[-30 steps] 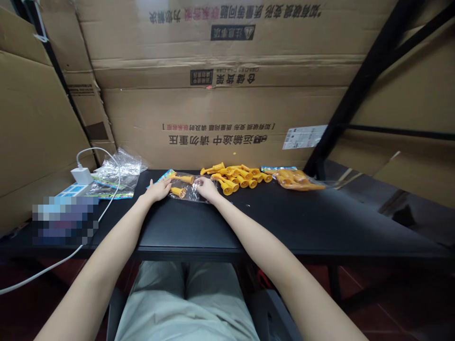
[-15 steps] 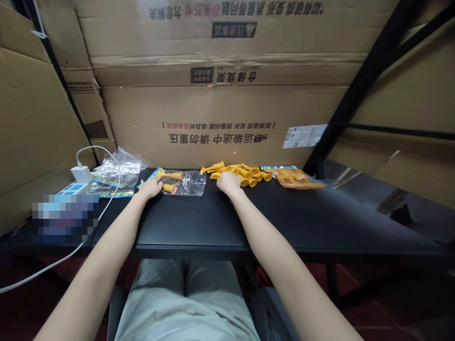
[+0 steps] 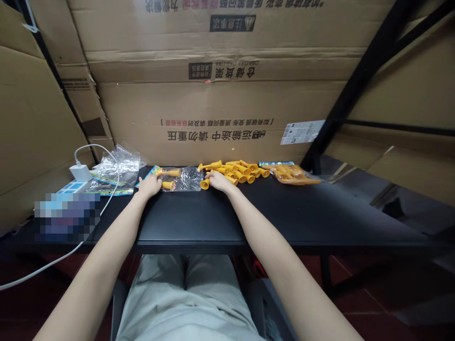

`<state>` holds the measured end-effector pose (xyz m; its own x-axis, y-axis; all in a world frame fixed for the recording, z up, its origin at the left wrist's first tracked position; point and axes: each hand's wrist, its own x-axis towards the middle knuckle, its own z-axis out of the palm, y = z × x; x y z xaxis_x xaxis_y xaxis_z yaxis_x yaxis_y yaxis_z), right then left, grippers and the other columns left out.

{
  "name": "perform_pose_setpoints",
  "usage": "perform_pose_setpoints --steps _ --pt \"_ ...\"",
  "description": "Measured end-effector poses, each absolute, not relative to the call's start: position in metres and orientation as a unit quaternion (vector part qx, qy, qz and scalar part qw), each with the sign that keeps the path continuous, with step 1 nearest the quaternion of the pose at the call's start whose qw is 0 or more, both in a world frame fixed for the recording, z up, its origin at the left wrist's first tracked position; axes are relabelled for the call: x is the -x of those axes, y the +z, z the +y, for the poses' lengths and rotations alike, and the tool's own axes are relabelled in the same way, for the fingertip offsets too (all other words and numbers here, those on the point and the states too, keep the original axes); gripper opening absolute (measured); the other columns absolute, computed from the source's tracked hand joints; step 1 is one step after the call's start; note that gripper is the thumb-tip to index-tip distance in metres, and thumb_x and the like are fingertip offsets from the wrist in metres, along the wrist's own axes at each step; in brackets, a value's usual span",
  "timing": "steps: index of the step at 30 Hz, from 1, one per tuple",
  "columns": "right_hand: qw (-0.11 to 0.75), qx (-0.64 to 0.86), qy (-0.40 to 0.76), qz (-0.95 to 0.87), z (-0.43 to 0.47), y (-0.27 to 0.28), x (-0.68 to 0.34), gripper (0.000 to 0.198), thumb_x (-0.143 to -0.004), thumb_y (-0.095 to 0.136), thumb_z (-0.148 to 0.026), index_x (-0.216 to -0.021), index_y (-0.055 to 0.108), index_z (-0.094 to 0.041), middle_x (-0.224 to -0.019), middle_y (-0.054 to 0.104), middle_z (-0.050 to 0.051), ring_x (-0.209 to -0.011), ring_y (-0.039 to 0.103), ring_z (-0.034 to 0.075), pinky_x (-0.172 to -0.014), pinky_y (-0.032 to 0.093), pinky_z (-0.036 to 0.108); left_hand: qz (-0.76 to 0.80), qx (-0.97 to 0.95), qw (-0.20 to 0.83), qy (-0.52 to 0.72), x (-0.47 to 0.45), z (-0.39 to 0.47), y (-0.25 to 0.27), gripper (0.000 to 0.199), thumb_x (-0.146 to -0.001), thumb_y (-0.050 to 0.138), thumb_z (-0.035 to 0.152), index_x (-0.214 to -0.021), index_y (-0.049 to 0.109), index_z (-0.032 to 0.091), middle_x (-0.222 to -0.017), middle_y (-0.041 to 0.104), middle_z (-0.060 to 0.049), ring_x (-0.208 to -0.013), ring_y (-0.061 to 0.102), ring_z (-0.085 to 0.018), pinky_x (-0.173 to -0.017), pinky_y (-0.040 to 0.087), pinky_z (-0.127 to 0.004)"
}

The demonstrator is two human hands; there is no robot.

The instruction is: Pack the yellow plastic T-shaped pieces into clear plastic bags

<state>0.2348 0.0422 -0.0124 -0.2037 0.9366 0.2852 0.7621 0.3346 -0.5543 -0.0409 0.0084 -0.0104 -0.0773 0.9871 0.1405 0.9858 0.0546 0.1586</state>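
Observation:
My left hand [image 3: 150, 185] is closed on the header end of a clear plastic bag [image 3: 190, 179] that lies flat on the black table. Two yellow horn-shaped plastic pieces [image 3: 169, 173] are at the bag, their narrow ends toward my left fingers. My right hand [image 3: 219, 182] is closed on another yellow horn-shaped piece [image 3: 205, 184], its flared end pointing left beside the bag's edge; my fingers partly cover it. Behind and right of that hand spreads a pile of the same yellow pieces [image 3: 245, 173].
A filled bag of yellow pieces [image 3: 293, 176] lies at right. Flat clear bags [image 3: 119, 170] are stacked at left, beside a white charger [image 3: 80, 173] on a power strip. Its white cable [image 3: 115, 192] loops over the table's left side. Cardboard [image 3: 220, 104] walls the back.
My right hand has moved left from the pile toward the bag, bringing a yellow horn-shaped piece with it. My left hand stays at the bag. The view has shifted slightly.

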Motion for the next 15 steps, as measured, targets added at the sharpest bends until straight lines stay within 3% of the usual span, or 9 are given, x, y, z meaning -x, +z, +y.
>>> perform_pose_setpoints --steps 5,9,15 --pt "0.21 0.585 0.112 -0.775 0.04 -0.017 -0.24 0.039 -0.071 0.051 0.0 -0.101 0.066 -0.019 -0.113 0.065 0.007 -0.11 0.055 0.022 -0.094 0.04 0.033 0.734 -0.67 -0.01 0.108 0.041 0.009 -0.011 0.049 -0.085 0.027 0.027 -0.125 0.055 0.021 -0.129 0.055 -0.012 -0.12 0.05 -0.03 -0.108 0.021 -0.059" --pt "0.175 0.591 0.075 -0.784 0.033 -0.015 -0.242 0.033 -0.075 0.05 -0.003 -0.1 0.063 -0.019 -0.11 0.063 0.008 -0.109 0.052 0.025 -0.091 0.04 0.037 0.732 -0.671 -0.007 0.117 0.042 0.009 -0.013 0.048 -0.086 0.027 0.028 -0.124 0.054 0.019 -0.134 0.051 -0.012 -0.126 0.044 -0.029 -0.108 0.022 -0.058" --pt "0.269 0.587 0.041 -0.762 0.034 -0.012 -0.239 0.019 -0.084 0.049 -0.017 -0.099 0.061 -0.016 -0.104 0.063 0.013 -0.101 0.055 0.026 -0.084 0.042 0.035 0.723 -0.679 -0.014 0.129 0.043 0.012 -0.016 0.045 -0.085 0.028 0.026 -0.118 0.057 0.018 -0.135 0.049 -0.012 -0.129 0.04 -0.029 -0.109 0.022 -0.058"
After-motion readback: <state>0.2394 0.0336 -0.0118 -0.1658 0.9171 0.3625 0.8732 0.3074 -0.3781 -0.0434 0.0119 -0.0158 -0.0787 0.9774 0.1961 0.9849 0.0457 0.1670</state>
